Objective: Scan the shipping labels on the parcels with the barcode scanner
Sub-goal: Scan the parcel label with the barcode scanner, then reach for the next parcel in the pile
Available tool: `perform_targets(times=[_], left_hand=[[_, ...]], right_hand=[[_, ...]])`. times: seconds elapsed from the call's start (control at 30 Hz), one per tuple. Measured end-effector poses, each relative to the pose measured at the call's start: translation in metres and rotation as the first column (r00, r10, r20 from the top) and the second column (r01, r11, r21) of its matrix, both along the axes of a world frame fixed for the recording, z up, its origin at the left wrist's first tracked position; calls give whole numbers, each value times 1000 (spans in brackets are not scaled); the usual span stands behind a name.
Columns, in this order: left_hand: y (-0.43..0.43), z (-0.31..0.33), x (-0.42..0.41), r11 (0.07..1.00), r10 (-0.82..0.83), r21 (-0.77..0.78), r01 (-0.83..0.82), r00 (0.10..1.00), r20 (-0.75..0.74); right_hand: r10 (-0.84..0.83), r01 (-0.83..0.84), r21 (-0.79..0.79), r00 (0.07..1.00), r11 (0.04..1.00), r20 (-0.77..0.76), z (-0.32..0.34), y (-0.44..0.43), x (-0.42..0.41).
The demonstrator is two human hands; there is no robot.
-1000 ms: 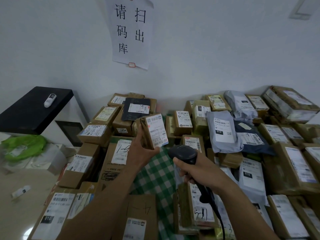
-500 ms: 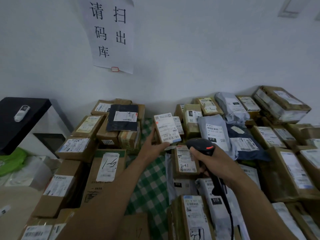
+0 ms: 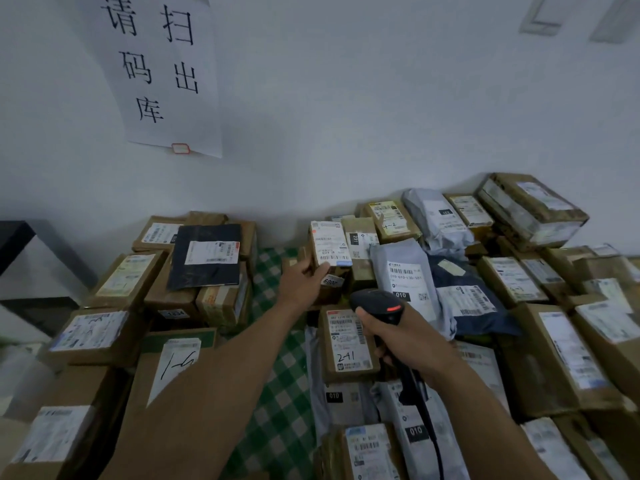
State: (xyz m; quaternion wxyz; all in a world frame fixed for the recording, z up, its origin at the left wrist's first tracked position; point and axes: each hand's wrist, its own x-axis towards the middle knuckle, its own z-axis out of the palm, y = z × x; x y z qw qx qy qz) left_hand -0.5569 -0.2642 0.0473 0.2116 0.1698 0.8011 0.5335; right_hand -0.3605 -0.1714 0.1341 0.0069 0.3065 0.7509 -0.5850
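The left hand (image 3: 303, 284) grips a small parcel (image 3: 327, 258) up and left of the barcode scanner (image 3: 379, 303), thumb at its lower corner, fingers hidden behind the box; its shipping label (image 3: 329, 241) faces the camera, print too blurred to read. The right hand (image 3: 408, 342) is curled round the scanner's handle, hiding most of it; the cable (image 3: 429, 427) runs off the lower edge
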Motion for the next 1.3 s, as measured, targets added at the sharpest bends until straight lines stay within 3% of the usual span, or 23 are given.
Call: perform_targets(times=[0.17, 0.27, 0.43, 0.57, 0.8, 0.87, 0.93, 1.1, 1.23, 1.3], left_hand=[[-18, 8, 19, 999, -40, 4, 41, 994, -98], [-55, -5, 38, 999, 26, 31, -23, 995, -94], [-151, -51, 66, 946, 212, -221, -237, 968, -132], [-218, -70, 72, 861, 259, -409, -301, 953, -158], [-274, -82, 63, 802, 238, -547, -238, 969, -71], [-281, -90, 62, 760, 259, -620, -192, 966, 18], [-283, -95, 63, 746, 320, -633, -207, 945, 70], [-269, -111, 67, 790, 313, -545, -280, 949, -34], [-258, -152, 83, 848, 214, -515, -126, 970, 115], [-251, -153, 93, 867, 149, -491, -86, 985, 92]], right_hand=[[-8, 8, -16, 1000, 1000, -7, -2, -9, 4], [3, -4, -37, 1000, 999, -26, 4, -26, 10], [95, -97, -37, 994, 995, -57, 10, -68, 17], [187, -187, -34, 982, 982, -16, 4, -105, 15], [283, -283, -13, 958, 959, 46, -1, -150, 6], [289, -289, -10, 955, 957, 67, -3, -156, 4], [286, -286, -11, 955, 958, 83, -6, -159, 2], [293, -291, -28, 953, 956, 82, -11, -162, -1], [261, -260, -32, 960, 965, 98, -21, -157, 0], [251, -247, -46, 962, 968, 107, -24, -153, 0]])
